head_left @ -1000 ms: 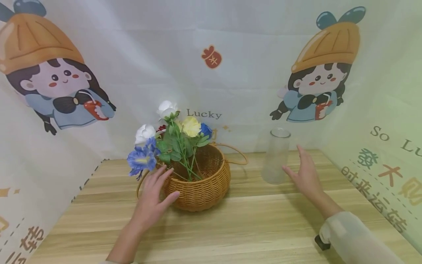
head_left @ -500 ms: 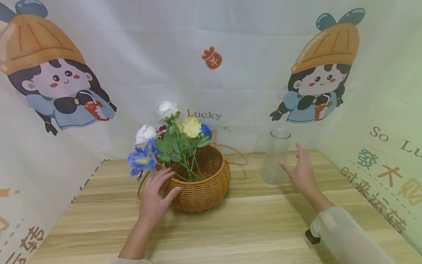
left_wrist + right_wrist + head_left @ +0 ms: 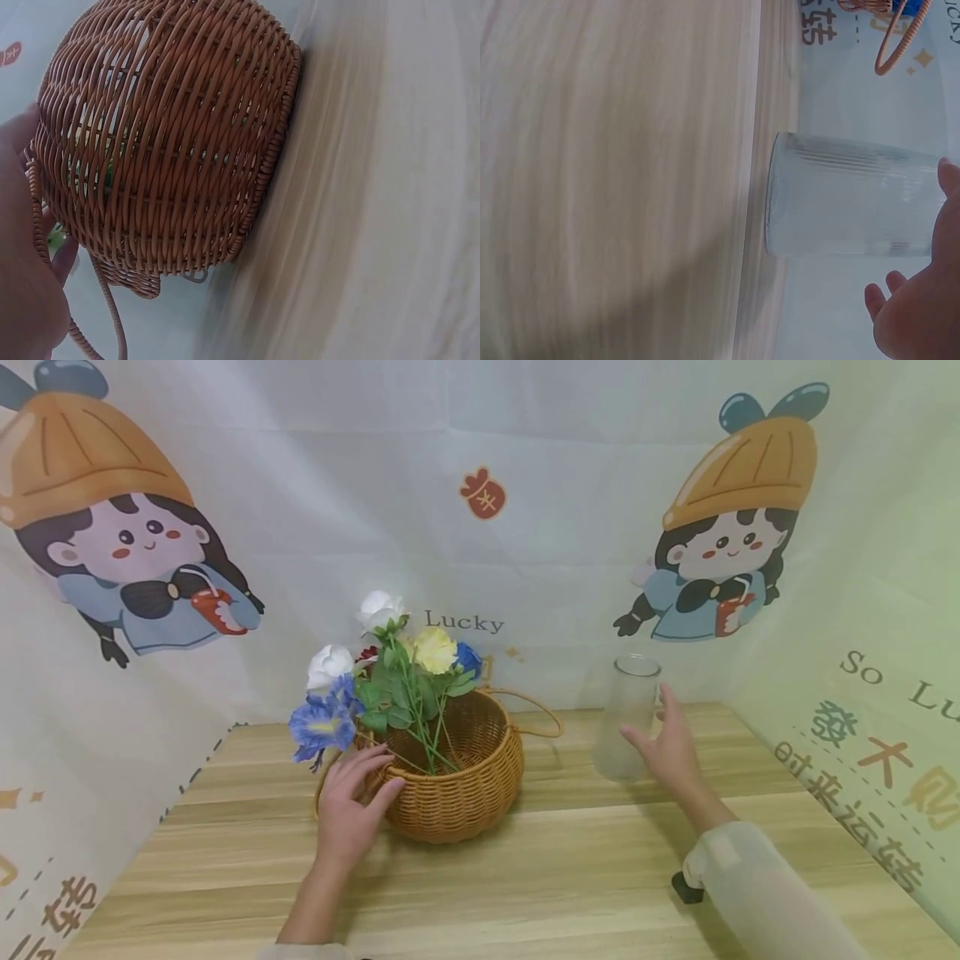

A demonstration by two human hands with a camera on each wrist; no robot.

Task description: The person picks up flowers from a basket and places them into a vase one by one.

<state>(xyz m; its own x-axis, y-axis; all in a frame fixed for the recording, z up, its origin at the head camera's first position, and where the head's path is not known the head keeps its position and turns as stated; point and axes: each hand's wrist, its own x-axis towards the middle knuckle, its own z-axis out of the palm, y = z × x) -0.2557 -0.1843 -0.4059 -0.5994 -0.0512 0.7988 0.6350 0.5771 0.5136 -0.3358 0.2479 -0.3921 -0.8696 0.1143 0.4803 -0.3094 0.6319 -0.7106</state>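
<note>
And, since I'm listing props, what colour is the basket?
The basket is brown; the head view shows it best.

The left grip has gently bent fingers, thumb apart; the right grip has thumb and fingers parted, sleeved forearm behind it.

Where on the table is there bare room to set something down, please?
The table is bare in front of the basket, left of the left hand, and in a narrower gap between basket and vase. Crowded: the basket's left, with flowers and that hand; the vase's right, with the right hand.
</note>
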